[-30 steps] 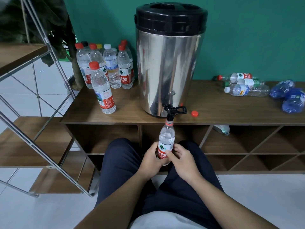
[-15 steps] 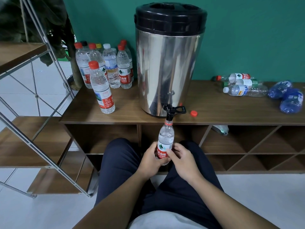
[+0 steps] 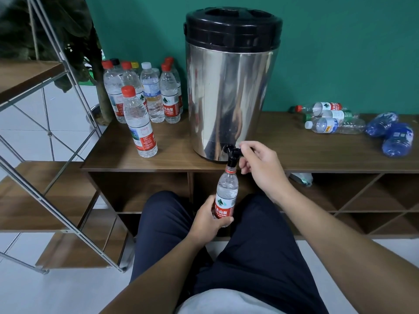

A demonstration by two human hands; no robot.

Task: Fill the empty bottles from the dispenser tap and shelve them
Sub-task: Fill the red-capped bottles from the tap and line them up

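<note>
Bottle (image 3: pixel 225 196): upright, mouth directly under dispenser tap (image 3: pixel 232 155).
Your left hand (image 3: pixel 209 220): grips its label.
Your right hand (image 3: pixel 260 164): pinches the tap lever.

- The dispenser (image 3: pixel 229 87) stood on the cabinet top (image 3: pixel 317 155), its tap (image 3: pixel 232 152) over the front edge.
- Upright bottles (image 3: pixel 145 98) stood to its left.
- Bottles lying down (image 3: pixel 328 118) were to its right.
- A held bottle (image 3: pixel 225 196) sat under the tap.
</note>
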